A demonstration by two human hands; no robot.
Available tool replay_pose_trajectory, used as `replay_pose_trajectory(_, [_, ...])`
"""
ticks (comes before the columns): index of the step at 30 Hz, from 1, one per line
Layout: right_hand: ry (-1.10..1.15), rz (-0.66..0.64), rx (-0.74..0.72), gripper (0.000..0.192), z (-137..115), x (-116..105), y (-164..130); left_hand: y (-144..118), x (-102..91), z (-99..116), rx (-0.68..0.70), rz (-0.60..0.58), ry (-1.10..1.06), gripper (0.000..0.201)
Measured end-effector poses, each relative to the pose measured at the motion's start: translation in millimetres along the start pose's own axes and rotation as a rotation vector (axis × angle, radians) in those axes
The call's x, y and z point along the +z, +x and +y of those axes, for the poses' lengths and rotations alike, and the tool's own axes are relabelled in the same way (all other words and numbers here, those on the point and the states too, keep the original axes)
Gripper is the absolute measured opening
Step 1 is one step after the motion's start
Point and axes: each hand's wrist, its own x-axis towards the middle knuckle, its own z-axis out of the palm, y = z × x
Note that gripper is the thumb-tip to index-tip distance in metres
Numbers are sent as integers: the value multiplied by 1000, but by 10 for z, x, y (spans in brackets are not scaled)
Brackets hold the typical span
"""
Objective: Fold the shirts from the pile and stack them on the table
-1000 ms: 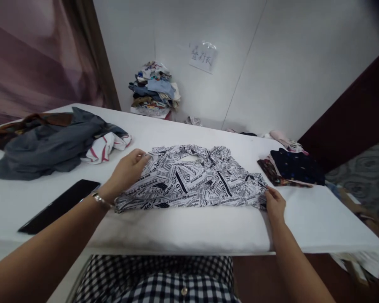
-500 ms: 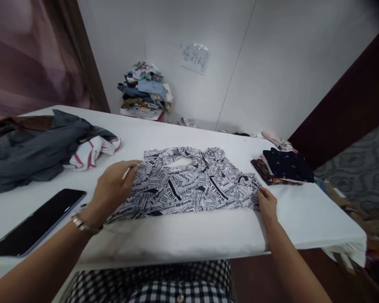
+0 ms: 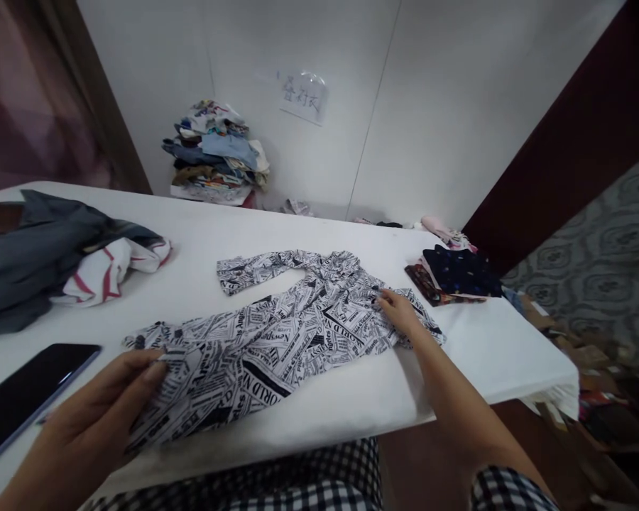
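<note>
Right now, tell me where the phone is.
The phone lies at the table's near-left edge, left of the left hand and newsprint shirt.

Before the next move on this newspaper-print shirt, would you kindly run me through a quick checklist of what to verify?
1. Left hand grips the near end of the newspaper-print shirt: ok, fingers pinch the cloth.
2. Right hand pins the far end: ok, it lies flat on the cloth.
3. Shirt lies flat: not ok, it is wrinkled and set askew.
4. Sleeve tucked in: not ok, it sticks out to the left.
5. Phone off the cloth: ok, apart, left of it.
6. Folded stack apart from the shirt: cannot tell, the edges lie close.
</note>
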Motion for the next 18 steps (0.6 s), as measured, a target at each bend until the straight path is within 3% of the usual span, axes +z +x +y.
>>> replay_pose_trajectory(3, [-45,-2,30,45,-54,124,97,-26,56,29,-170,73,-105,28])
replay_pose_trajectory(6, [-43,-1,66,40,-78,163,134,-2,114,30,-231,21,-53,31])
replay_pose_trajectory(10, [-21,62,96,34,21,11,40,52,168,-95,-227,-35,99,30])
replay_pose_trajectory(12, [-63,91,112,32,120,-93,-55,70,195,-175,-193,-126,182,29])
replay_pose_trajectory(15, [-212,18,98,27,234,-195,-181,146,208,-225,-163,-292,327,30])
replay_pose_trajectory(18, [-276,50,-15,32,188,-210,-204,362,173,-193,-138,-277,523,39])
